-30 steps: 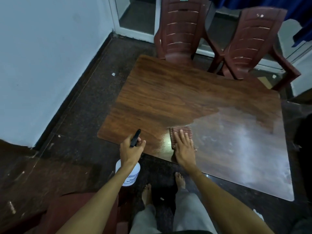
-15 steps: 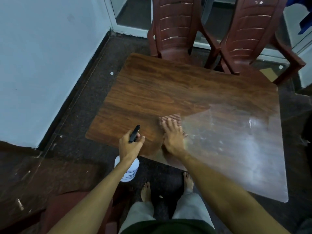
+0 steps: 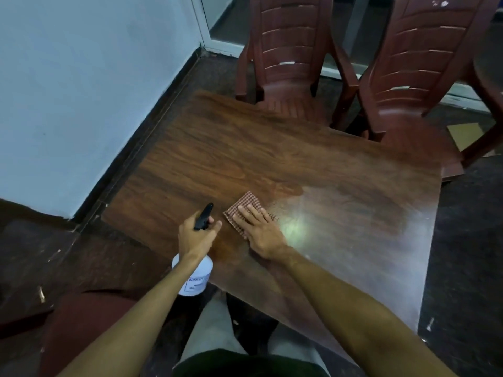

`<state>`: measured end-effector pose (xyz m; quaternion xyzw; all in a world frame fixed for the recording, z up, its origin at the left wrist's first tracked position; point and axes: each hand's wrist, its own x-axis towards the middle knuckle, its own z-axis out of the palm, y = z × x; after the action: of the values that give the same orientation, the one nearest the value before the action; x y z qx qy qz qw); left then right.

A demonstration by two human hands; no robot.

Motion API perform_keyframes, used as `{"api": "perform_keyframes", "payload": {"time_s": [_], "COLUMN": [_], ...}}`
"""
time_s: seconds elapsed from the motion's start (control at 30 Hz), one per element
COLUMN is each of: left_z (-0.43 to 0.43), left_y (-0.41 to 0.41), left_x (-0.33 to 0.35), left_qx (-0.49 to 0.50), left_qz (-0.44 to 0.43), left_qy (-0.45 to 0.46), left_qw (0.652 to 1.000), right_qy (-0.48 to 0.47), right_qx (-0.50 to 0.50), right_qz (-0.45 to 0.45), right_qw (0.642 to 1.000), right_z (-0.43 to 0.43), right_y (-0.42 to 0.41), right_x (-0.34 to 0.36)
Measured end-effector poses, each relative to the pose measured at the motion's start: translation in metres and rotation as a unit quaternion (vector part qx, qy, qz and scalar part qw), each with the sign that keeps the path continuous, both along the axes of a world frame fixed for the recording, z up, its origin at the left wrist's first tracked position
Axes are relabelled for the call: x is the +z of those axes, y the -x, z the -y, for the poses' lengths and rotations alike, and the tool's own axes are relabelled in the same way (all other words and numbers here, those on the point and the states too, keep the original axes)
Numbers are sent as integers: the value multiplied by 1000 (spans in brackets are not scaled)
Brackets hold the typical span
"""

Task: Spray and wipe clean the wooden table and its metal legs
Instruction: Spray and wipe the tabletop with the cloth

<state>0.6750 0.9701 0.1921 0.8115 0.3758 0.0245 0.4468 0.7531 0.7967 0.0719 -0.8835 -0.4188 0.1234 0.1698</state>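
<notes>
Pressing down with the right hand [image 3: 261, 232], fingers straight and laid flat on the cloth [image 3: 246, 204], nothing curled round it. Gripping the bottle [image 3: 194, 278] in the left hand [image 3: 197, 236], fingers wrapped round the neck under the black spray head [image 3: 203, 216]. Holding that bottle just off the near left edge of the table [image 3: 245, 148], white body hanging below the level of the top.

Wiping the top, by the look of it. Cloth on the near left part of the table, right at the border between a darker stretch toward the left and far sides and a hazy, glaring stretch toward the right. Hard to say which stretch is already wiped. No legs in view under the table, so judged not yet reached.

Next, probably: flat, even pressure and overlapping strokes across the table, bottle clear of the edge; later, crouching for the legs.

Spray head pointing toward the far side of the table, over the top. Bottle's long axis close to upright, leaning a little. Cloth folded, turned corner-first toward the far side; long axis not readable, with much of it under the hand.

Beyond the far edge of the table, two chairs [image 3: 288, 63]. Left of the table, a pale wall [image 3: 81, 91].
</notes>
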Motion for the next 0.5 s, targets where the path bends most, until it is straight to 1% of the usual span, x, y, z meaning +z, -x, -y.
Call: {"api": "perform_keyframes", "payload": {"time_s": [0.03,0.07,0.1,0.17,0.2,0.23,0.27,0.3,0.37,0.4,0.43,0.47,0.5], "left_z": [11,19,25,34,37,39,41,42,45,45,45,42,40], "left_y": [-6,-10,-15,-25,-30,-36,-42,-50,-63,-71,-77,-88,-98], "left_x": [2,3,2,0,-1,-1,-2,-3,-4,-4,-3,-4,-6], "left_qx": [5,7,7,5,4,3,3,4,5,5,4,1,-3], "left_qz": [1,-1,0,1,4,6,8,7,5,6,10,15,20], "left_qy": [2,6,10,14,14,15,16,14,12,14,18,23,28], "left_qw": [1000,1000,1000,1000,1000,1000,1000,1000,1000,1000,1000,1000,999], "right_qy": [-6,-16,-14,2,12,9,-14,-31,-24,-18,-27,-30,-22], "right_qx": [16,-18,-82,-222,-270,-290,-280,-228,-51,5,11,-35,-109], "right_qz": [16,23,17,-14,-27,-25,-13,-4,10,22,28,27,10], "right_qw": [1000,999,996,975,962,957,960,973,998,1000,999,999,994], "right_z": [12,26,42,75,82,80,71,57,35,30,28,27,28], "right_y": [-15,-34,-57,-101,-112,-113,-105,-93,-67,-73,-88,-113,-138], "right_x": [-2,-4,-3,1,3,4,5,6,-1,-6,-4,-2,-1]}}
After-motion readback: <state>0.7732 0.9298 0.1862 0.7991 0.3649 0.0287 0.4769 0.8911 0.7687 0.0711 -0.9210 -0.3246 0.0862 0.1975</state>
